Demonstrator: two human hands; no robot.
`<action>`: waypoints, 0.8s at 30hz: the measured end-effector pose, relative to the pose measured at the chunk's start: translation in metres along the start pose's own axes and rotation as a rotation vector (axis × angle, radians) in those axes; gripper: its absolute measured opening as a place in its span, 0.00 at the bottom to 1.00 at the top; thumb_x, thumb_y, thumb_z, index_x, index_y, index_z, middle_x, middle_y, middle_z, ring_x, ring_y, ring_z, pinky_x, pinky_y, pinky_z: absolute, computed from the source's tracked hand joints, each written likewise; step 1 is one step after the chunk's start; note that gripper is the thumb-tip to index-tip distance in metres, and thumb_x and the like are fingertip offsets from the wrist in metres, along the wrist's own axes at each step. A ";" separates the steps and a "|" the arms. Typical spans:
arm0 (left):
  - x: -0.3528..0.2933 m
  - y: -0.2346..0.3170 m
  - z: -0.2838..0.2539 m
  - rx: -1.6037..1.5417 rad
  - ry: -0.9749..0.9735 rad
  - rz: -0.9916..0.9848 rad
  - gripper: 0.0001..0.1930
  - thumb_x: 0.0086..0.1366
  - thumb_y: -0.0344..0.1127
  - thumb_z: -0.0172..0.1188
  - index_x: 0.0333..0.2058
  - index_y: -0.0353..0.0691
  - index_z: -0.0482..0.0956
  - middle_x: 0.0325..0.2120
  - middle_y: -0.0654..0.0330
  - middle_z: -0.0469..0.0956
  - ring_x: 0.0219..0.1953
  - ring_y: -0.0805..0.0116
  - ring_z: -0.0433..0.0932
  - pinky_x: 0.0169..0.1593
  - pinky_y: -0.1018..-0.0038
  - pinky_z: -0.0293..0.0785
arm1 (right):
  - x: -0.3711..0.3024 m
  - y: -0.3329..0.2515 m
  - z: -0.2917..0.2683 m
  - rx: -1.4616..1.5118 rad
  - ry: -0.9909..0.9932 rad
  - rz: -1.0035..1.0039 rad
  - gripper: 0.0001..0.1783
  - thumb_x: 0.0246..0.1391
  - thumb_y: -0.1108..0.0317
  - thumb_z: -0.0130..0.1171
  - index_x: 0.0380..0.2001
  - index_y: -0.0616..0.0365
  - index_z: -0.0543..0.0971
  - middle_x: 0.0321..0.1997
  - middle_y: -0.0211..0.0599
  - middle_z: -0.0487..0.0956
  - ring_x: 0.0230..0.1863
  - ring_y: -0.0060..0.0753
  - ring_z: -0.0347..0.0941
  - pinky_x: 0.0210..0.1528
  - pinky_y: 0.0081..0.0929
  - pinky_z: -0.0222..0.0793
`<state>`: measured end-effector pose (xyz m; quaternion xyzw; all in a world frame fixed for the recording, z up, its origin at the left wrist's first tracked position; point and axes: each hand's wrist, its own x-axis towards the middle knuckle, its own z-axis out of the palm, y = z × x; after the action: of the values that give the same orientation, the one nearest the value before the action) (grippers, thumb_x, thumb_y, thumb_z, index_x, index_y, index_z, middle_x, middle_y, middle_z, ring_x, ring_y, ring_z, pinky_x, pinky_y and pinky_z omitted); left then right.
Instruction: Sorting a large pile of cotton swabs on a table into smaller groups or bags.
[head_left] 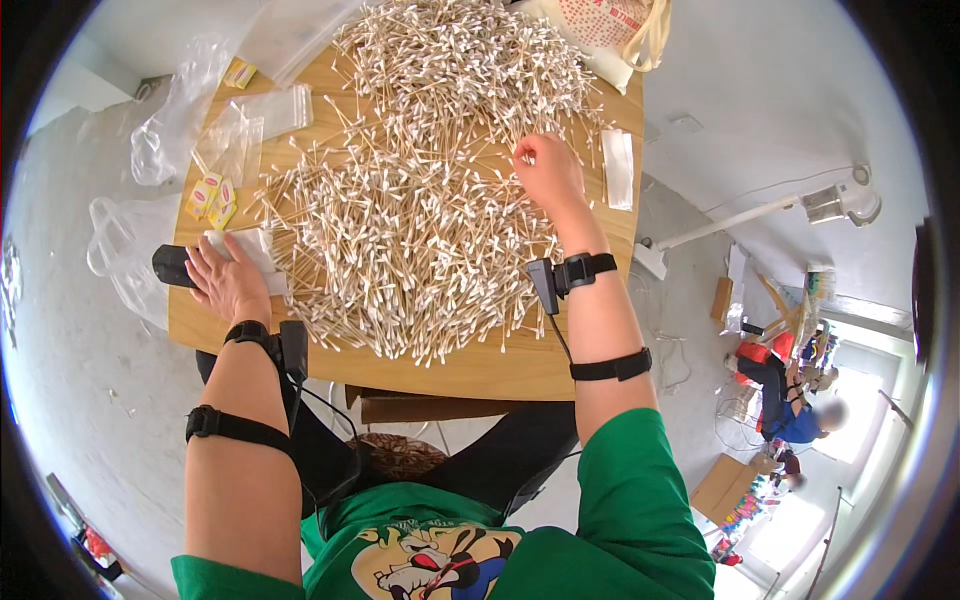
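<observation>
Cotton swabs (410, 240) heaped across wooden table (480, 380), probably spread out so they're easy to grab. My left hand (235, 285) lies flat, fingers spread on white packet (260, 241), likely steadying it beside black object (172, 266). My right hand (548, 172) curled over swabs, thumb and finger meeting; can't tell if one's pinched.
</observation>
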<state>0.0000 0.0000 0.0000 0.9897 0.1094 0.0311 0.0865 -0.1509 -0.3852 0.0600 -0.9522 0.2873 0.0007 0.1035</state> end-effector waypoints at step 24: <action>0.000 0.000 0.001 0.029 -0.001 -0.008 0.30 0.66 0.57 0.32 0.62 0.49 0.55 0.65 0.62 0.48 0.67 0.65 0.43 0.65 0.58 0.37 | 0.038 -0.050 0.010 0.161 -0.045 0.428 0.10 0.49 0.57 0.57 0.31 0.49 0.79 0.31 0.36 0.80 0.37 0.37 0.77 0.36 0.36 0.70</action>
<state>0.0000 -0.0005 -0.0011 0.9904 0.1137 0.0287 0.0725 -0.0909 -0.3634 0.0573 -0.8580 0.4796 0.0213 0.1829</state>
